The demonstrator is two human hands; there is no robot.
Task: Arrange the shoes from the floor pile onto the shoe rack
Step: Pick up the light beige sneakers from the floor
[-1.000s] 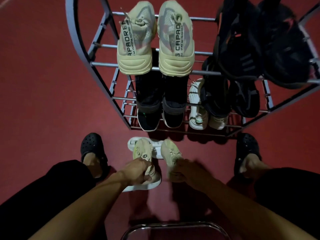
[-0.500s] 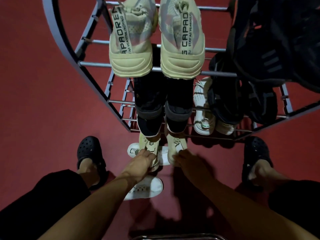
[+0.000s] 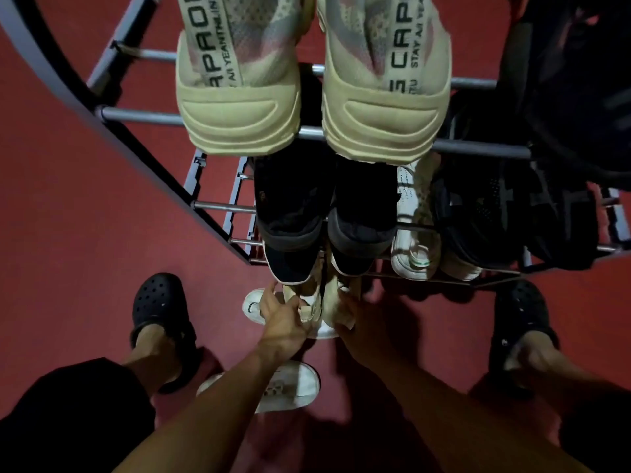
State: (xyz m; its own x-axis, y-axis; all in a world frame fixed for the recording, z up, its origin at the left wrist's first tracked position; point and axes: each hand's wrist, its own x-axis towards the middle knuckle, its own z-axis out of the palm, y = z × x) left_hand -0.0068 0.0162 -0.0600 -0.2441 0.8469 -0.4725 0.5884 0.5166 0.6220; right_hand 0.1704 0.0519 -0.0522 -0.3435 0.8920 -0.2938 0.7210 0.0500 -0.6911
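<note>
I judge the pale sneakers [image 3: 309, 302] light, soft-topped. My left hand [image 3: 281, 322] and right hand [image 3: 362, 322] each have fingers clamped on a heel, the firmest hold, at the rack's [image 3: 143, 116] bottom shelf.

Left beige shoe [image 3: 239, 80], top centre of the frame: a strap is showing large dark letters "APROR", cut off at the top edge and running lengthwise along the shoe.
Left beige shoe, small line: beside the large letters, smaller print is reading roughly "AII YEANTHLINC"; the ends are too unclear to tell.
Right beige shoe [image 3: 386, 83], top centre-right: a strap is showing "S CAPR", running off the top edge.
Right beige shoe, small line: "STAY AII" is reading beside it, with "TU" below.
White shoe [image 3: 290, 387], lower centre: a faint mark is showing, too blurred to read.
</note>
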